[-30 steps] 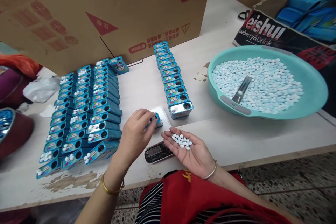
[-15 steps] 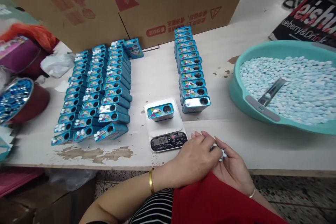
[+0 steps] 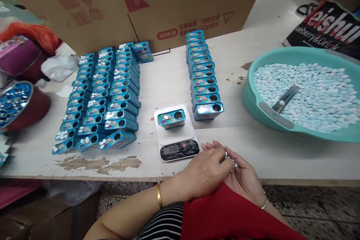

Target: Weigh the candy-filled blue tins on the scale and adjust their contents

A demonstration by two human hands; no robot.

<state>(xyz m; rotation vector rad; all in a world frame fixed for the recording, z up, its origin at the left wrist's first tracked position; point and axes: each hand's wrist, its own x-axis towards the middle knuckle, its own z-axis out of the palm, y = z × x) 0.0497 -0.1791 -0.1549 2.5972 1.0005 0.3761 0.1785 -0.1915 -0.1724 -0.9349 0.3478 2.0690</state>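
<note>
While the hands are held together at the near table edge, these details are seen:

Left hand [image 3: 209,170]: laid palm-down over the right palm, its fingertips dipped into the small white tablets [image 3: 233,162] there; whether one is pinched cannot be told.
Right hand [image 3: 246,180]: turned palm-up and cupped, fingers loosely curled about the tablets, which are mostly hidden under the left fingers.
Tablets: only a few are shown, at the gap between the two hands.
Blue tin [image 3: 171,118]: stood on the white kitchen scale [image 3: 176,138], just left of and beyond the hands, apart from them; a round hole is open in its top, with a few tablets laid beside the hole.
Tin row [image 3: 203,75]: lined up behind the scale.
Tin block [image 3: 101,95]: set in three rows at the left.
Teal basin [image 3: 302,92]: filled with pale tablets and a metal scoop [image 3: 284,99], at the right.
</note>
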